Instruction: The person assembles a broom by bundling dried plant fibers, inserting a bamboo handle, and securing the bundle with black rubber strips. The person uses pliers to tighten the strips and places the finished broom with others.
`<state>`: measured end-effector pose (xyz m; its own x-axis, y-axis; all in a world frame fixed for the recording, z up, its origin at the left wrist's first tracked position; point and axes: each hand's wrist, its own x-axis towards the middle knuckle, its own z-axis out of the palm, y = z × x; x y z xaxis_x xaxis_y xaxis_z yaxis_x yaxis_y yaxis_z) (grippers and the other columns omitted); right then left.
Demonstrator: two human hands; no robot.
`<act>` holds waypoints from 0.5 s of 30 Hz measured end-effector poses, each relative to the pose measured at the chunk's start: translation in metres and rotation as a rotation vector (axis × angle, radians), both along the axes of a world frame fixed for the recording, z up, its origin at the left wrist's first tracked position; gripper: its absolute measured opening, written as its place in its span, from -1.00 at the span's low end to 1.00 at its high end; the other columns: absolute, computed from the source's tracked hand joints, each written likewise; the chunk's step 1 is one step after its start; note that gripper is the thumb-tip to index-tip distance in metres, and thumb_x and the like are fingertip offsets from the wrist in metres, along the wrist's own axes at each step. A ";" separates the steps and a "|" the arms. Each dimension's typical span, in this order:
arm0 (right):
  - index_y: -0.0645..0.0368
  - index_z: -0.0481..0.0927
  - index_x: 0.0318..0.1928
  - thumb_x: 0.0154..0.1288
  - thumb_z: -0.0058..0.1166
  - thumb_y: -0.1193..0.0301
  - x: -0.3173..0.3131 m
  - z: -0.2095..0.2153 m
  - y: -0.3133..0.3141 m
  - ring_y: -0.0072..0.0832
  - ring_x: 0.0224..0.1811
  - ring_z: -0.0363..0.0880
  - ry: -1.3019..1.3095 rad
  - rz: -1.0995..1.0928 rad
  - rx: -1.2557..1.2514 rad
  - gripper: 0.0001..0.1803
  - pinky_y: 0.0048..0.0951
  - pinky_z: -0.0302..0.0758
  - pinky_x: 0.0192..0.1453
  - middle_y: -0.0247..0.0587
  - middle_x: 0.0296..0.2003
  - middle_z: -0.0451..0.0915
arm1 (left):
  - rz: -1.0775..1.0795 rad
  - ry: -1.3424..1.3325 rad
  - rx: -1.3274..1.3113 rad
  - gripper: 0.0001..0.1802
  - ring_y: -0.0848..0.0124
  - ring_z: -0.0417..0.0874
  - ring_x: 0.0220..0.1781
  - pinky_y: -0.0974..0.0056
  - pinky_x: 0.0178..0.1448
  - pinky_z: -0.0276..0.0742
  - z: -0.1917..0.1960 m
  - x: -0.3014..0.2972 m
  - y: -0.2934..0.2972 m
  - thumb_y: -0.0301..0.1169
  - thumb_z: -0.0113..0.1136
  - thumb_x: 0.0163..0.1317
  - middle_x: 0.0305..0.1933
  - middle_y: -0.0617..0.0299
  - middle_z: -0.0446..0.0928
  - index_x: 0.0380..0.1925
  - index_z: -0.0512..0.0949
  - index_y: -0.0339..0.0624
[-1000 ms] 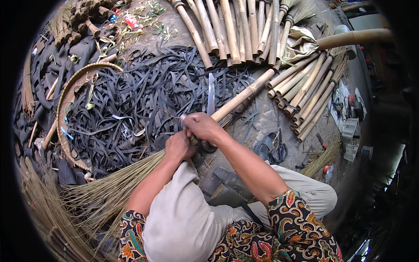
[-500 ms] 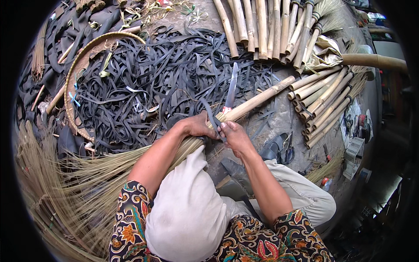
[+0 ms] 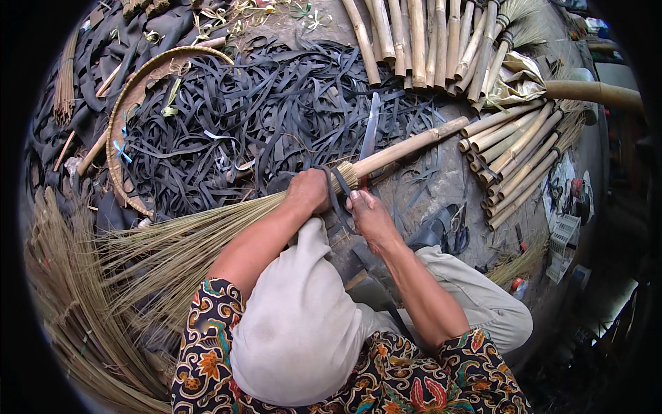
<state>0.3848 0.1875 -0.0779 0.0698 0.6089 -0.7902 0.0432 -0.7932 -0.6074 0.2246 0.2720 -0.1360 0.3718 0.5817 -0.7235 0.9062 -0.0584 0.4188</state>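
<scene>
A bamboo handle [image 3: 414, 146] sticks out of a bundle of straw bristles [image 3: 227, 231] that fans out to the left, forming a broom across my lap. My left hand [image 3: 312, 190] is closed around the bristles just below their cut ends. A black rubber strip [image 3: 343, 182] runs over the bundle beside that hand, and part of it hangs in a loop underneath. My right hand [image 3: 372, 217], fingers pinched, holds the strip on the near side of the bundle. Beyond the handle lies a knife [image 3: 370, 131], its blade pointing away; the bundle and hand partly hide its red grip.
Tangled rubber strips [image 3: 269, 117] fill and surround a round woven tray [image 3: 114, 141]. Several bamboo-handled brooms [image 3: 420, 41] lie at the far side, and another stack [image 3: 514, 152] at the right. Loose straw [image 3: 69, 297] is heaped at the left. A white plastic basket [image 3: 564, 241] stands at right.
My left hand has gone from handling the strip to wrapping around the bristles. The strip's raised end has come down over the bundle. My right hand stays near the same place.
</scene>
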 end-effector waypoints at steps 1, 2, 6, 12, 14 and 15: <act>0.04 0.51 -0.23 0.73 -0.07 0.11 0.002 0.002 -0.008 -0.75 -0.63 0.09 0.009 0.001 0.021 -0.65 -0.53 0.05 -0.56 -0.61 -0.58 0.22 | -0.003 -0.002 -0.009 -0.70 -0.13 0.81 0.09 -0.06 0.16 0.74 0.001 0.002 0.003 -0.43 0.23 0.20 -0.01 -0.27 0.75 -0.11 0.76 -0.34; 0.03 0.51 -0.23 0.73 -0.07 0.11 0.006 0.003 -0.016 -0.75 -0.62 0.09 0.018 0.000 0.045 -0.65 -0.54 0.05 -0.56 -0.62 -0.58 0.21 | -0.008 -0.003 -0.015 -0.69 -0.11 0.80 0.10 -0.06 0.17 0.74 0.003 0.003 0.007 -0.43 0.23 0.19 0.00 -0.25 0.75 -0.12 0.78 -0.32; 0.02 0.51 -0.22 0.73 -0.06 0.11 0.015 -0.002 -0.039 -0.77 -0.62 0.07 0.040 -0.014 0.089 -0.66 -0.55 0.03 -0.56 -0.65 -0.58 0.19 | -0.102 -0.104 -0.150 -0.53 -0.06 0.84 -0.08 -0.01 0.05 0.74 -0.003 0.003 0.021 -0.17 0.50 0.03 -0.13 -0.24 0.77 -0.20 0.77 -0.36; 0.01 0.51 -0.24 0.73 -0.06 0.11 0.013 -0.016 -0.024 -0.78 -0.63 0.10 0.118 -0.040 0.094 -0.65 -0.58 0.03 -0.57 -0.63 -0.59 0.24 | 0.394 -0.648 -1.334 -0.58 0.31 0.80 -0.25 0.20 -0.12 0.74 -0.042 -0.015 0.009 -0.28 0.52 0.18 -0.23 0.04 0.76 0.03 0.72 -0.15; 0.04 0.53 -0.26 0.72 -0.05 0.13 0.012 -0.021 -0.009 -0.74 -0.58 0.18 0.095 -0.028 0.042 -0.64 -0.56 0.12 -0.51 -0.57 -0.56 0.31 | 0.369 -0.739 -1.248 -0.56 0.35 0.77 -0.20 0.24 -0.04 0.69 -0.051 -0.016 0.014 -0.25 0.52 0.21 -0.20 0.09 0.76 0.06 0.71 -0.16; 0.07 0.54 -0.27 0.72 -0.05 0.15 0.011 -0.024 0.000 -0.72 -0.54 0.25 0.101 -0.047 -0.026 -0.63 -0.55 0.20 -0.44 -0.52 -0.54 0.37 | 0.311 -0.806 -1.001 -0.56 0.37 0.75 -0.16 0.26 0.02 0.66 -0.052 -0.017 0.018 -0.23 0.51 0.23 -0.18 0.14 0.76 0.07 0.72 -0.17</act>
